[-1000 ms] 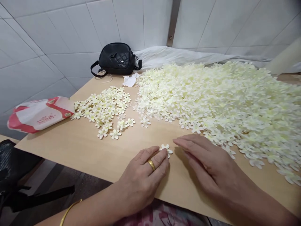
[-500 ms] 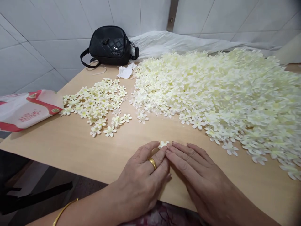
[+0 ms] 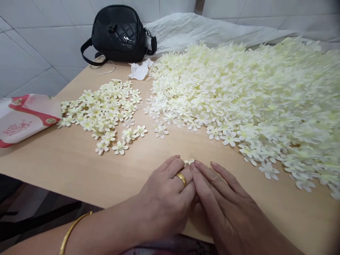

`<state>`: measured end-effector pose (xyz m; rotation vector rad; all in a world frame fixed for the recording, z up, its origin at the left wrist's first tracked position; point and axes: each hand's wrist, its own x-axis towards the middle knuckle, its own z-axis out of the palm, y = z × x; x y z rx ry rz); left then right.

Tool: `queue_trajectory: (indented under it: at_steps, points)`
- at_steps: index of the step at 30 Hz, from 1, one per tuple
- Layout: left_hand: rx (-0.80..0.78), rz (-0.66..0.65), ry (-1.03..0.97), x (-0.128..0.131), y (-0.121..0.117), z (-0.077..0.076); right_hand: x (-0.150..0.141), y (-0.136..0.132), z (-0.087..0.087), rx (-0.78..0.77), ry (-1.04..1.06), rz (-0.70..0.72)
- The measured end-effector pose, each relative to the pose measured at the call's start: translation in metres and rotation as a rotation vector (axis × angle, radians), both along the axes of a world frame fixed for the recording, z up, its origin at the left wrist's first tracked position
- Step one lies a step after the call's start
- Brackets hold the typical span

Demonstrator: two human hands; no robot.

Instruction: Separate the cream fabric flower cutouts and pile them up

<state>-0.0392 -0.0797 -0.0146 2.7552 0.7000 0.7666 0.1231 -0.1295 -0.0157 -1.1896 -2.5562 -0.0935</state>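
Between the fingertips of both hands is a small pale artificial flower (image 3: 189,162); only a few petals show past the fingers. My left hand (image 3: 170,194), with a gold ring, has its fingers curled and closed on it. My right hand (image 3: 225,198) meets it from the other side, its index fingertip at the flower's edge and the other fingers fairly straight; its thumb is hidden. Left of the hands lies a small pile of similar flowers (image 3: 102,109), and a large heap of pale yellow-white flowers (image 3: 233,95) spreads to the right.
A black bag (image 3: 117,35) stands at the back of the wooden table (image 3: 79,170), against the tiled wall. Near it lie a crumpled white tissue (image 3: 139,71) and white sheeting (image 3: 186,28). A red and white package (image 3: 32,117) sits at the left edge.
The view has tilted and come nearer the table. My left fingers have curled in further over the flower, so less of it shows. Both hands stay together.
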Motion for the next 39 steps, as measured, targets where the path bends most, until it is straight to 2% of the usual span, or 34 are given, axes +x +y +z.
queue_trajectory:
  at_steps: [3,6,9,16,20,24,28,31,35,39]
  points:
    - [-0.003,-0.023,0.01,0.001,0.0,0.003,0.005,0.002,-0.001,-0.054,0.147,-0.051]
    - [-0.016,-0.026,0.04,0.0,-0.005,0.007,0.013,0.005,0.002,-0.174,0.288,-0.101]
    - [-0.005,-0.031,0.066,-0.003,-0.01,0.008,0.016,0.006,0.002,-0.166,0.363,-0.126]
    - [-0.044,-0.063,0.118,-0.005,-0.005,0.011,0.006,0.004,-0.008,-0.072,0.137,-0.114]
    - [-0.071,-0.101,0.088,-0.003,0.001,0.01,0.003,0.005,-0.008,-0.043,0.022,-0.127]
    - [-0.079,-0.064,0.043,-0.004,-0.001,0.005,0.005,0.007,-0.002,-0.097,0.06,-0.116]
    - [-0.228,-0.037,-0.071,-0.015,-0.004,0.003,0.004,0.008,0.002,-0.134,0.114,-0.138]
    - [-0.283,0.042,-0.152,-0.025,-0.003,0.007,-0.001,0.011,0.004,-0.134,0.094,-0.175]
    - [-0.231,0.152,-0.131,-0.026,0.002,0.015,-0.009,0.017,0.005,-0.09,0.058,-0.198]
    - [-0.12,0.191,-0.028,-0.016,0.01,0.019,-0.015,0.027,0.0,0.039,0.053,-0.177]
